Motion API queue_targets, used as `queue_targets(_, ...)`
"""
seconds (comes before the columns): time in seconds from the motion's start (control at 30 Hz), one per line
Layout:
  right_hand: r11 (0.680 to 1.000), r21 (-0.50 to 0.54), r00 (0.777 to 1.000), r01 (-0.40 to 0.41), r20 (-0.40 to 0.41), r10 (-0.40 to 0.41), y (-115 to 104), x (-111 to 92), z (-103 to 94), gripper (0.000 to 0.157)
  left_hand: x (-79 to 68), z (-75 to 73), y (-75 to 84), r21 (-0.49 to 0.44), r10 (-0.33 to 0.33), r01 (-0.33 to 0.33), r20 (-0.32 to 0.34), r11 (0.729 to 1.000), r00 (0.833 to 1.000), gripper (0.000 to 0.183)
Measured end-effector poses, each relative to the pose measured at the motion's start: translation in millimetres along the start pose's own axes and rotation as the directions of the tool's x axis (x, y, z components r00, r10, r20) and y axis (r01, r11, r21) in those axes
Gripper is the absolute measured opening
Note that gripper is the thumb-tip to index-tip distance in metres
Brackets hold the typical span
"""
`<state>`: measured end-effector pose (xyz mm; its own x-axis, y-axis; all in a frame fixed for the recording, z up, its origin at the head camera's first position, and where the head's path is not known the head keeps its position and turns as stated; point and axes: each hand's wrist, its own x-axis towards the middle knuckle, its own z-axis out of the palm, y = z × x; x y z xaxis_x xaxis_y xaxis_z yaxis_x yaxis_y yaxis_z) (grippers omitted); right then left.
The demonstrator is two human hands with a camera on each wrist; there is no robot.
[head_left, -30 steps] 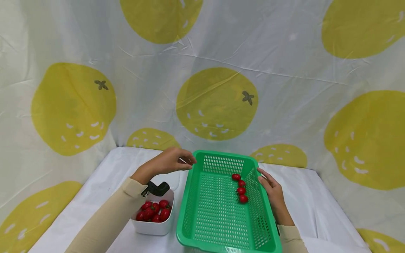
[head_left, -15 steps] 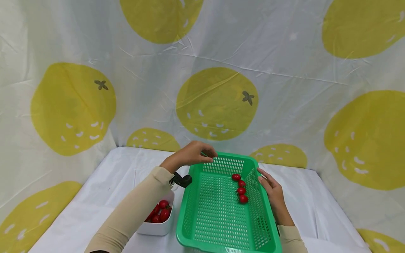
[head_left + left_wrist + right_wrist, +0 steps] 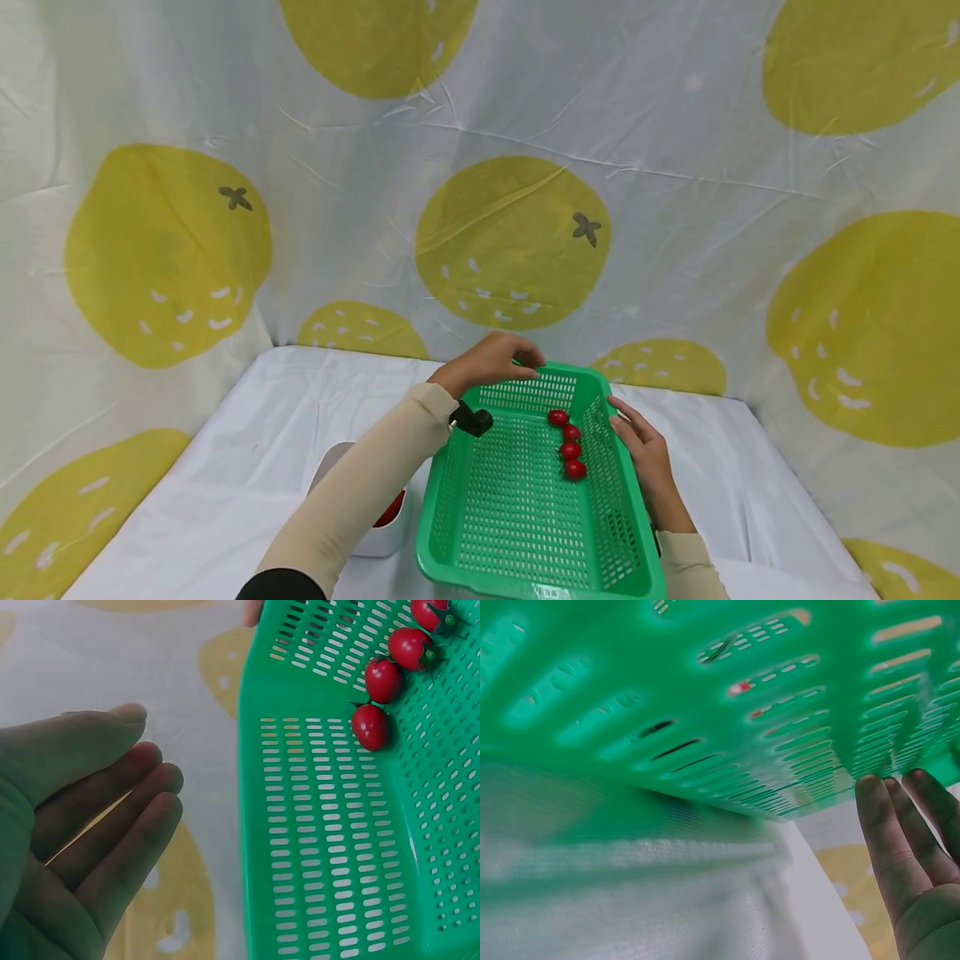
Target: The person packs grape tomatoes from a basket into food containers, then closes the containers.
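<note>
A green slotted plastic basket (image 3: 517, 542) stands on the white cloth in the head view. Several cherry tomatoes (image 3: 571, 451) lie in a row along its right inner side. Over the basket's far rim in the head view is my left hand (image 3: 491, 360), loosely bent and holding nothing. The left wrist view shows that hand (image 3: 90, 817) apart from the rim, its palm bare. At the right wall is my right hand (image 3: 651, 467), touching the rim. In the right wrist view its straight fingers (image 3: 889, 832) rest their tips against the slotted outer side.
Left of the basket stands a white container (image 3: 382, 543) with red tomatoes (image 3: 391, 509) in it, mostly hidden by my left sleeve (image 3: 367, 467). A curtain (image 3: 337, 208) printed with yellow fruit hangs behind and at both sides of the cloth-covered table (image 3: 225, 467).
My left hand has moved right, from the basket's left edge to over its far rim. Its sleeve now covers most of the white container. The right hand and the tomatoes have stayed put.
</note>
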<state>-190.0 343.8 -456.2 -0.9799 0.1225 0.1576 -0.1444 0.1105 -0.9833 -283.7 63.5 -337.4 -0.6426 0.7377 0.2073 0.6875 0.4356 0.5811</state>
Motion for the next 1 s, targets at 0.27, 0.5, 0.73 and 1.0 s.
queue_targets(0.27, 1.0, -0.008, 1.0, -0.003, -0.021, 0.003, 11.5, 5.1, -5.1, 0.048, 26.6, 15.1, 7.0, -0.033, -0.01, 0.011, 0.028, 0.999, 1.0, 0.025)
queue_targets(0.5, 1.0, -0.016, 1.0, -0.001, 0.004, 0.001, -4.9, -4.8, 1.1, 0.048, 37.6, 38.0, 3.0, -0.032, -0.02, 0.022, 0.055, 0.999, 0.998, 0.024)
queue_targets(0.73, 1.0, 0.0, 1.0, -0.008, 0.019, 0.008, -17.3, -10.5, 6.3, 0.048, 42.4, 54.3, -7.7, -0.143, -0.088, 0.093, 0.046, 0.985, 0.995, 0.025)
queue_targets(1.0, 1.0, 0.016, 1.0, -0.016, 0.01, 0.016, -2.5, -2.7, -0.4, 0.048, 47.2, 72.1, -19.1, -0.154, -0.098, 0.103, 0.042, 0.983, 0.994, 0.027)
